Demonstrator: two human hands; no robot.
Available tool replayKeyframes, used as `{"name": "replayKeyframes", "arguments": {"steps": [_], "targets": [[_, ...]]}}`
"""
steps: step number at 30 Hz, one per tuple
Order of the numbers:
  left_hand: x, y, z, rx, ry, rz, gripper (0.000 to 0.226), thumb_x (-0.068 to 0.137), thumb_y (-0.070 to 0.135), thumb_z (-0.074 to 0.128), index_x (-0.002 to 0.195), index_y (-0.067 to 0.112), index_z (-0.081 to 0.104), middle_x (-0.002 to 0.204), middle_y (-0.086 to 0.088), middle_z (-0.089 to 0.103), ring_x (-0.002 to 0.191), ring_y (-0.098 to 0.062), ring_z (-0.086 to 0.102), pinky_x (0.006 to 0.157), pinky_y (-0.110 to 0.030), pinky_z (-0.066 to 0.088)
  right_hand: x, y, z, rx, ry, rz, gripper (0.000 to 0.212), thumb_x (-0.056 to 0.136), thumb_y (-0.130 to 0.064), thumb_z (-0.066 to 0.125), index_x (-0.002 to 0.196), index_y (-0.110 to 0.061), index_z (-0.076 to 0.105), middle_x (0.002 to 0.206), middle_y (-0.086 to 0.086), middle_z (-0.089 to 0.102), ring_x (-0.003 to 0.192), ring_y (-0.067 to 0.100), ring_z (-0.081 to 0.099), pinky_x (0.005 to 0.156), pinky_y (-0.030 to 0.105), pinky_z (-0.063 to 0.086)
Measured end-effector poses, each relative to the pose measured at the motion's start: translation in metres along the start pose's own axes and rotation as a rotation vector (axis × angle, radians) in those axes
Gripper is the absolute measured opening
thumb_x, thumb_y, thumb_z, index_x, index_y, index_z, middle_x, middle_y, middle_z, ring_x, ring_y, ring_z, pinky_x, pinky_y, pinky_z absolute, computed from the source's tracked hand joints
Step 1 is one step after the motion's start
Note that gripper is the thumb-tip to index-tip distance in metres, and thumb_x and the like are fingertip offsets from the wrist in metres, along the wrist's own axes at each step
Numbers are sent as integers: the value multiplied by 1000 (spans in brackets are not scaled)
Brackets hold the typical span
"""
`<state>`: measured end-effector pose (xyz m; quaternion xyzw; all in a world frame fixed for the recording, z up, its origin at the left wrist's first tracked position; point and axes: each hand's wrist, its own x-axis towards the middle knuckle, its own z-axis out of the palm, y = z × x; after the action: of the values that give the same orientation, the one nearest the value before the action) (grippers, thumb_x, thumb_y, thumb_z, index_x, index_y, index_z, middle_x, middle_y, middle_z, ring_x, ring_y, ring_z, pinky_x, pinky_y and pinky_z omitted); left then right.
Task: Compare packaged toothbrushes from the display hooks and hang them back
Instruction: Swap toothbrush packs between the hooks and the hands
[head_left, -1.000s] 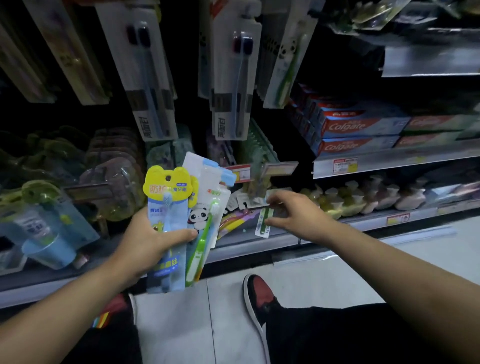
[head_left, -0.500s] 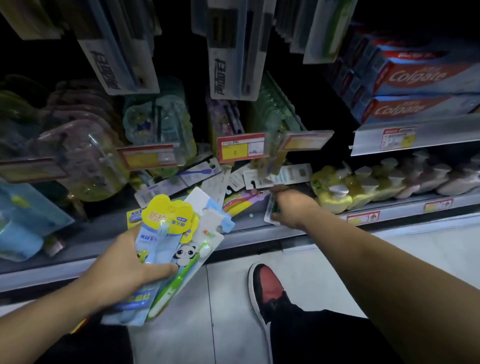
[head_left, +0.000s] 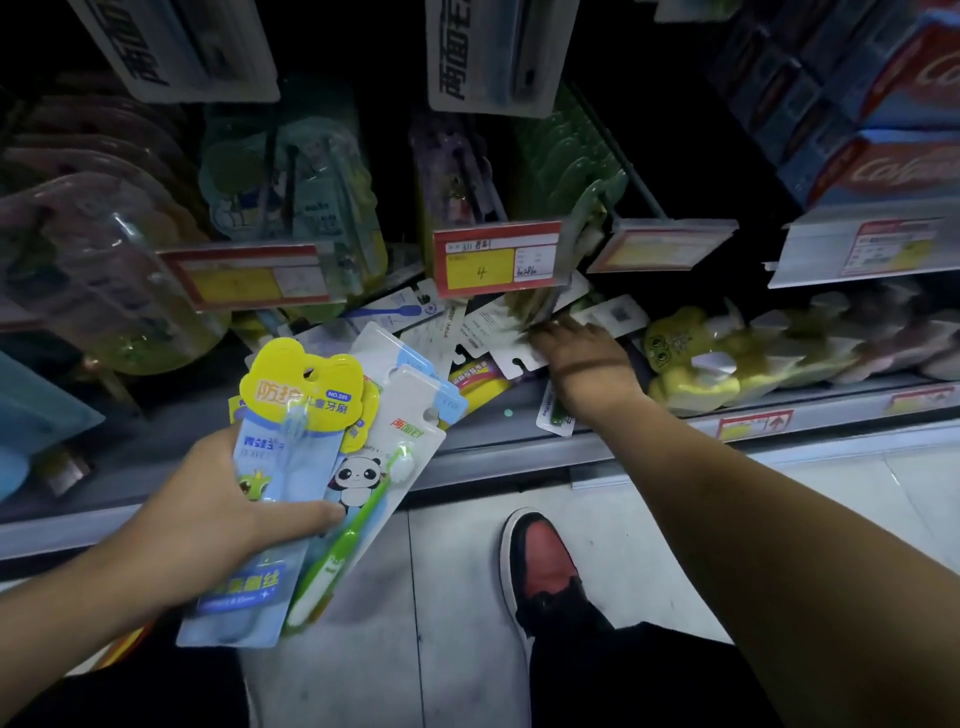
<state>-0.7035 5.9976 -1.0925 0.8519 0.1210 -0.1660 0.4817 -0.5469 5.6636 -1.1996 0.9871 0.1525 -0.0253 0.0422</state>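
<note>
Left hand (head_left: 208, 519) grips fanned toothbrush packs (head_left: 311, 457) below shelf (head_left: 519, 452) front edge. Right hand (head_left: 587, 364) in loose packs (head_left: 488, 332) at shelf front, grip unclear. Best to pinch one card by its hang-hole and aim for the hook behind price tag (head_left: 496, 258).

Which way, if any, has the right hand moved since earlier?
Yes: right hand went deeper into the grey shelf, past the small green-toothbrush pack.
</note>
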Motion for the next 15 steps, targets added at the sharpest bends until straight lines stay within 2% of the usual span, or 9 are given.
{"name": "replayKeyframes", "arguments": {"steps": [2, 3, 4, 5, 6, 9, 12, 15], "targets": [[-3, 3, -1, -2, 0, 22, 56, 45, 39, 93, 94, 16, 77, 84, 5, 81, 76, -14, 77, 76, -39, 58, -17, -3, -7, 1, 7, -101, 48, 93, -10, 57, 140, -18, 53, 148, 10, 56, 136, 32, 51, 109, 41, 38], [-4, 4, -2, -15, -2, 27, 54, 47, 33, 96, 94, 16, 76, 84, 4, 81, 75, -15, 77, 76, -40, 59, -26, -5, -13, 5, 23, -162, 46, 90, -9, 60, 134, -16, 54, 135, 13, 64, 123, 34, 60, 101, 41, 45], [-5, 5, -2, -27, -4, 34, 52, 51, 25, 100, 96, 16, 76, 84, 4, 81, 75, -15, 78, 77, -41, 59, -35, -8, -21, 17, 59, -226, 44, 85, -9, 64, 128, -13, 54, 116, 16, 71, 104, 36, 68, 86, 41, 52], [-7, 6, -2, -34, -8, 45, 51, 54, 18, 101, 97, 16, 75, 85, 5, 81, 75, -14, 78, 78, -41, 59, -44, -12, -29, 16, 100, -269, 44, 82, -10, 67, 124, -10, 54, 98, 16, 73, 86, 36, 71, 71, 40, 56], [-9, 9, -2, -36, -14, 59, 52, 53, 17, 101, 98, 17, 75, 86, 5, 81, 76, -14, 78, 78, -41, 59, -52, -16, -38, 27, 144, -294, 39, 82, -13, 64, 120, -8, 58, 90, 14, 73, 77, 35, 71, 62, 39, 56], [-19, 18, -4, -61, -37, 102, 54, 47, 32, 91, 97, 20, 74, 87, 8, 81, 78, -11, 77, 78, -37, 58, -71, -34, -81, 195, 220, -289, 25, 88, -14, 58, 109, -4, 65, 92, 15, 71, 78, 38, 68, 60, 39, 51], [-33, 28, -10, -31, -39, 166, 62, 40, 49, 86, 97, 26, 73, 88, 13, 80, 82, -9, 76, 80, -38, 58, -86, -44, -126, 399, 170, -192, 26, 101, -21, 58, 120, -4, 56, 104, 16, 67, 87, 36, 62, 69, 40, 48], [-47, 43, -15, -36, -72, 249, 60, 44, 45, 87, 99, 24, 73, 90, 11, 80, 85, -13, 77, 81, -39, 59, -105, -42, -167, 531, 169, -176, 28, 102, -31, 58, 115, -6, 54, 93, 7, 65, 78, 25, 57, 67, 38, 43]]}}
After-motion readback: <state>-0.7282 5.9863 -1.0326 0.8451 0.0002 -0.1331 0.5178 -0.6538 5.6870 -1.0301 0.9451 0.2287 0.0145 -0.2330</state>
